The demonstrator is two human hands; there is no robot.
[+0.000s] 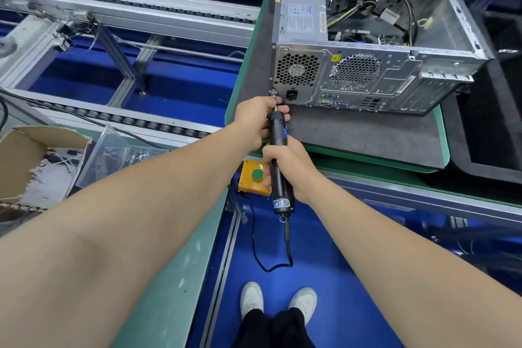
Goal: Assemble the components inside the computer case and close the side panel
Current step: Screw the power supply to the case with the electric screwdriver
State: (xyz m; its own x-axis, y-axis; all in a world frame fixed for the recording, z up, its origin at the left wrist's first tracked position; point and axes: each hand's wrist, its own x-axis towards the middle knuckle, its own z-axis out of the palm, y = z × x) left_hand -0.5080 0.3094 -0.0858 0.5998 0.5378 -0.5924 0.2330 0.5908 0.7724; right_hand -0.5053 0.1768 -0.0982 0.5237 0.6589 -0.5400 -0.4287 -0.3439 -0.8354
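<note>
An open metal computer case [367, 76] lies on a dark mat [367, 138], its rear panel facing me and cables and a power supply [305, 18] visible inside. A grey side panel [279, 8] stands upright along the case's left edge. My right hand [291, 169] grips a black electric screwdriver [278, 144] whose tip points at the lower left rear corner of the case. My left hand [254, 121] curls around the screwdriver's front end and pinches at the bit next to that corner.
A yellow box with a green push button [255, 176] sits on the bench edge under the screwdriver. At left are a clear plastic bin of screws [124, 155] and a cardboard box [36, 161]. A roller conveyor frame [127, 11] runs behind. A black tray [491, 121] lies right.
</note>
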